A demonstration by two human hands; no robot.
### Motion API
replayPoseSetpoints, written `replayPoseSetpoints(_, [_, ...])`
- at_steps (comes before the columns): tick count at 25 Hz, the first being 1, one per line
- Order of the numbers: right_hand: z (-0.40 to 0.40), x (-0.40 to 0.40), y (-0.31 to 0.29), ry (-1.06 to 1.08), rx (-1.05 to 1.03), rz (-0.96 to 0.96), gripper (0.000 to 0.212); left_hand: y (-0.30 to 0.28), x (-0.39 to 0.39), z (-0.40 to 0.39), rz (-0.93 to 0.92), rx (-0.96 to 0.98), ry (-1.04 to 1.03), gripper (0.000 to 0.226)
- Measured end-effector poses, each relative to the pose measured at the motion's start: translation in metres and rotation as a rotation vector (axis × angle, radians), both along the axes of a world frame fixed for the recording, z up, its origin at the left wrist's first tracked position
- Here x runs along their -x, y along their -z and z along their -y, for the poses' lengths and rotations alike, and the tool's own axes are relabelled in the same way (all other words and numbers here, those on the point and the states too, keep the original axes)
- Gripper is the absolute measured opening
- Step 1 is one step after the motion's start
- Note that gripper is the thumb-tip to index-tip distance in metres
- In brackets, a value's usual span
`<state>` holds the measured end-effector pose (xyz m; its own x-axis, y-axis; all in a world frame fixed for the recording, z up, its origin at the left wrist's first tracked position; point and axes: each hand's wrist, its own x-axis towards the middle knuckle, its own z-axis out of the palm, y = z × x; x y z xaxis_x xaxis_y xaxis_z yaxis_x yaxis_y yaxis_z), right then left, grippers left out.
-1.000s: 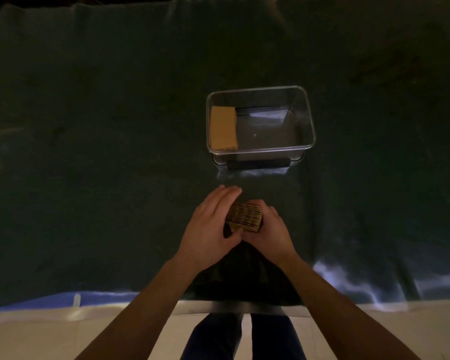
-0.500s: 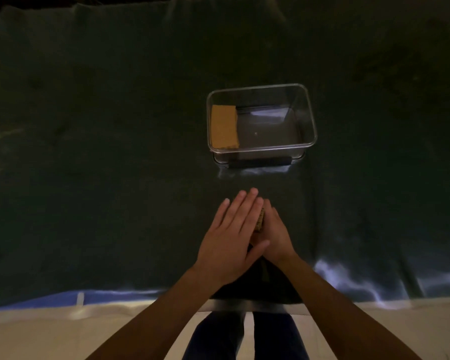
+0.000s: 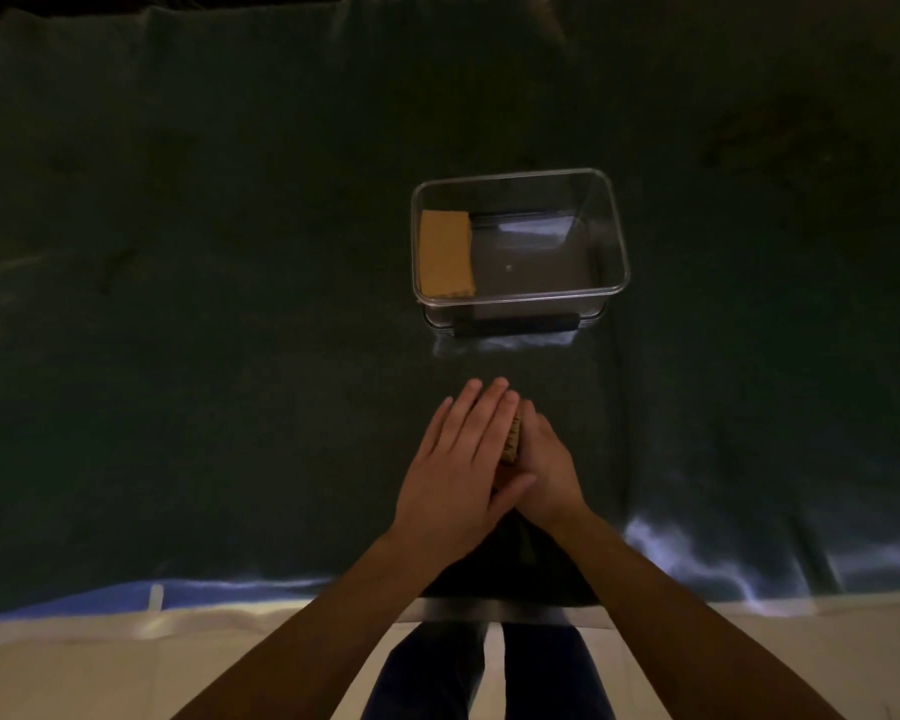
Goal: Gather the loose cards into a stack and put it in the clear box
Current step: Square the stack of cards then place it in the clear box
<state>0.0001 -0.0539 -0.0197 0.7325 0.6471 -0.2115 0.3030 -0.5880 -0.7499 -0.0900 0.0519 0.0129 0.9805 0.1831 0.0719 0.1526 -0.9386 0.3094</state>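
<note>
A stack of tan cards (image 3: 512, 440) stands on edge between my two hands, just in front of the clear box; only a thin sliver of it shows. My left hand (image 3: 463, 459) lies flat against its left face with fingers extended. My right hand (image 3: 544, 462) presses the stack from the right side. The clear box (image 3: 614, 241) sits beyond them on the dark cloth, its lid off. An orange-tan stack of cards (image 3: 445, 254) lies flat inside it against the left wall.
A dark green cloth (image 3: 204, 330) covers the table. Its near edge (image 3: 230, 589) runs in front of my arms, with pale floor and my legs below. A dark handle (image 3: 515, 324) shows on the box's near side.
One second ago the stack lay patterned face up between my hands. It has been turned on edge, and my left hand has flattened against it, covering most of it.
</note>
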Motion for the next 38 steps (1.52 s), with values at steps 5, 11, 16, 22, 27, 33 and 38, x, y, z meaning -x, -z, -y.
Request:
replayPoseSetpoints(5, [-0.009, -0.012, -0.024, -0.252, 0.164, 0.437, 0.05, -0.002, -0.006, -0.016, 0.182, 0.326, -0.319, 0.043])
replayPoseSetpoints(11, [-0.024, -0.023, -0.037, -0.406, 0.377, 0.537, 0.057, 0.022, 0.003, -0.031, 0.086, 0.627, -0.507, 0.026])
replayPoseSetpoints(16, [-0.022, -0.016, -0.016, -0.322, 0.356, 0.378, 0.053, 0.049, 0.013, -0.037, 0.071, 0.506, -0.457, 0.028])
replayPoseSetpoints(22, [0.002, -0.004, 0.0, -0.137, 0.356, 0.433, 0.057, 0.049, 0.007, -0.026, 0.076, 0.744, -0.528, 0.035])
replayPoseSetpoints(27, [0.0, -0.007, 0.004, -0.149, 0.323, 0.432, 0.057, 0.046, 0.018, -0.038, 0.217, 1.107, -0.643, 0.059])
replayPoseSetpoints(33, [0.001, -0.007, 0.007, -0.146, 0.318, 0.463, 0.058, 0.045, 0.02, -0.024, 0.208, 1.492, -0.679, 0.063])
replayPoseSetpoints(38, [0.0, -0.007, 0.009, -0.118, 0.296, 0.477, 0.055, 0.042, 0.015, -0.023, 0.217, 1.505, -0.662, 0.06])
